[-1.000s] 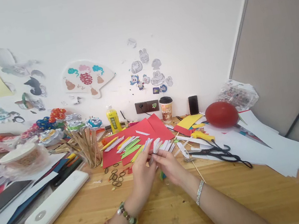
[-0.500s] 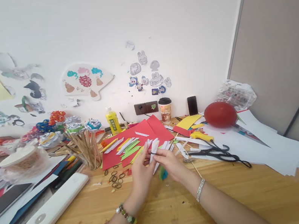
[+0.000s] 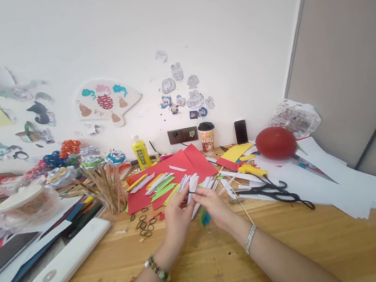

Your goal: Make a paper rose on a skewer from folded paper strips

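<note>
both my hands are up over the wooden table point(image 3: 210, 272) right now, meeting in the middle. my left hand point(image 3: 176, 217) and my right hand point(image 3: 215, 207) are both pinched shut on a little bundle of folded white paper strips point(image 3: 188, 185), fingertips close together around its lower end. the strips fan out upward from where i'm gripping them, pointy ends toward the wall. there's something small and green-blue point(image 3: 204, 217) just under my right hand, can't really tell what it is.

the bundle sits just in front of the red paper sheets point(image 3: 164, 170), which have a bunch of loose white, yellow and green strips point(image 3: 161, 182) lying on top. a scatter of rubber bands point(image 3: 144, 223) is on the table just left of my left hand. to the right of my hands are the black scissors point(image 3: 275, 190) and a yellow-handled tool point(image 3: 252, 170) lying on a big pile of white paper point(image 3: 340, 187), with a red balloon point(image 3: 275, 143) behind them.

further back against the wall there's a yellow bottle point(image 3: 140, 152), a takeaway cup point(image 3: 207, 137) and a phone point(image 3: 241, 131) leaning upright. on the left there's a jar of wooden sticks point(image 3: 107, 189), some paper flowers point(image 3: 68, 156), and a white power bank point(image 3: 71, 257) near the table edge.
</note>
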The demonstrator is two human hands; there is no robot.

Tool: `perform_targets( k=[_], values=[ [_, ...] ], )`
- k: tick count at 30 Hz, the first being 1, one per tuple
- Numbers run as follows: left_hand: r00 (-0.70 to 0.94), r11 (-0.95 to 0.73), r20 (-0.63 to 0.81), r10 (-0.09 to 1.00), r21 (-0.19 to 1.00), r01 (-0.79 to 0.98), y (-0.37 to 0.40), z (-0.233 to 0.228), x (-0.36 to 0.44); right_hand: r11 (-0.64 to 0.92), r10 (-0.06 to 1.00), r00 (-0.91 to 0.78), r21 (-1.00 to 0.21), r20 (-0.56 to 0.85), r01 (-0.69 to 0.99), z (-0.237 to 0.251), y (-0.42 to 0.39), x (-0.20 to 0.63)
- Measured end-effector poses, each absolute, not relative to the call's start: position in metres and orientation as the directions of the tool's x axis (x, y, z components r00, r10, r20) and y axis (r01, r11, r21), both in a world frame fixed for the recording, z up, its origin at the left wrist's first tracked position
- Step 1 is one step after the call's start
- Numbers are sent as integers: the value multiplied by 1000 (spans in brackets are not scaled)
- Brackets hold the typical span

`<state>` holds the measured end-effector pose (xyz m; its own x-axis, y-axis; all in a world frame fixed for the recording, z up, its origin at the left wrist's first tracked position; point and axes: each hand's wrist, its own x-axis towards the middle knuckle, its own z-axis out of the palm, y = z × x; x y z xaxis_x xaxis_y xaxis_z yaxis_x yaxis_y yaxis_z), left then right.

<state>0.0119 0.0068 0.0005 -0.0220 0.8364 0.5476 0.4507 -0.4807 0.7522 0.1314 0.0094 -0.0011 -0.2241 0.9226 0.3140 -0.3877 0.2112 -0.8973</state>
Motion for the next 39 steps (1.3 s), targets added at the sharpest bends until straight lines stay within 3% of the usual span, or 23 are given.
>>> perform_targets(
  k=[3, 6, 9, 12, 15, 20, 25, 28, 33, 39],
  values=[
    [-31, -388, 420, 907, 862, 327, 7, 5, 12, 240, 918, -251, -933, 308, -269, -1, 15, 139],
    [51, -238, 236, 970, 970, 49, 7, 9, 12, 351, 914, -191, -934, 358, -71, -4, 24, 149],
    [173, -60, 89, 981, 984, -170, 9, 9, 12, 436, 899, -102, -893, 426, 115, -7, 30, 156],
    [215, 18, 26, 976, 979, -202, 11, 4, 11, 465, 885, -120, -858, 450, 216, -5, 29, 161],
    [217, -5, 42, 975, 986, -169, 13, 1, 9, 515, 856, -210, -811, 472, 278, 0, 24, 165],
    [300, -51, 73, 951, 995, -82, 14, 2, 7, 506, 852, -222, -854, 473, 123, 2, 27, 169],
    [389, 47, 7, 921, 991, -129, 9, 6, 9, 395, 910, -86, -911, 406, -122, 2, 28, 161],
    [415, 97, -27, 909, 984, -147, 8, 5, 11, 294, 944, -92, -935, 316, -197, 1, 22, 153],
    [421, 86, -10, 907, 983, -161, 10, 1, 12, 222, 964, -105, -959, 243, -178, -2, 17, 144],
    [368, 55, 0, 930, 989, -139, 8, 3, 15, 345, 936, -60, -938, 347, -38, -8, 18, 140]
  ],
)
